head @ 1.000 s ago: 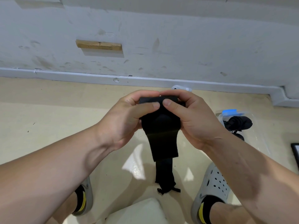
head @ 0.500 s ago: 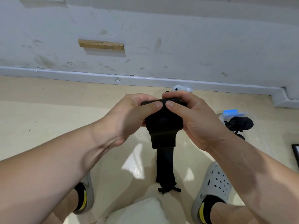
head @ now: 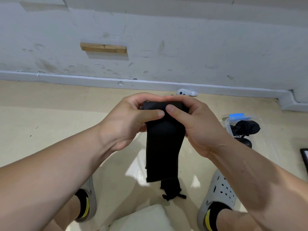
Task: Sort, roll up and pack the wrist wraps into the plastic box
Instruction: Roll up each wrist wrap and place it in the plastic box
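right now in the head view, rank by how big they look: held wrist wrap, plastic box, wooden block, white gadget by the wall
1. wrist wrap, nearest the camera, so flattered
2. plastic box
3. wooden block
4. white gadget

Black wrist wrap (head: 164,147): flat woven band, top end bunched into a thick fold and pinched between left hand (head: 131,120) and right hand (head: 196,124), thumbs pressed side by side on its near face. The rest hangs straight down, unrolled, lower edge cut square.

Below that edge is a narrower black piece (head: 171,189) ending in thin cords; cannot tell whether it is the same wrap's tail or a separate one.

Plastic box (head: 227,129): clear, with a blue clip on the far edge, on the floor well to the right. Black packed wraps (head: 248,126) sit bundled inside, one showing white lettering.
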